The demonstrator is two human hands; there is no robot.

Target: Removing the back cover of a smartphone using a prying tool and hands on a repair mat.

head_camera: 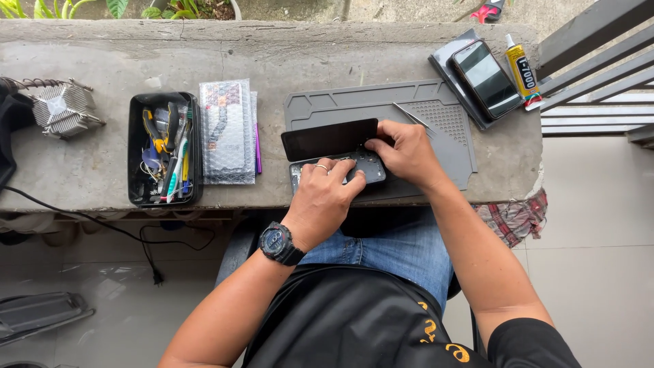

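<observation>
Because the concrete tabotop is the base for everything here, call it what it is: the tabletop (272, 58) is a rough grey slab, and the grey silicone repair mat (436, 129) lies on its right half, near the front edge. On that mat lies the opened phone: the dark phone body (364, 167) flat under both hands, and its black screen panel (329, 138) tilted up along the far side, apparently hinged open from the body.

The left hand (323, 197), with a ring and a black wristwatch (278, 243), presses down on the near part of the body with its fingers curled over the frame, gripping it steady. The right hand (409, 151) bends over the body's right end, its fingers pinched close together on something inside; whether they hold a tool or a small part cannot be told.

In my judgement the work goes well if the left hand keeps the body flat on the mat and the screen panel is not leaned further back, since a cable may join the two. Metal tweezers (411, 116) lie just beyond the right hand. A black tool tray (134, 146), a bubble-wrapped packet (227, 129), a second phone (486, 77) and a yellow glue tube (523, 71) stand well apart.
</observation>
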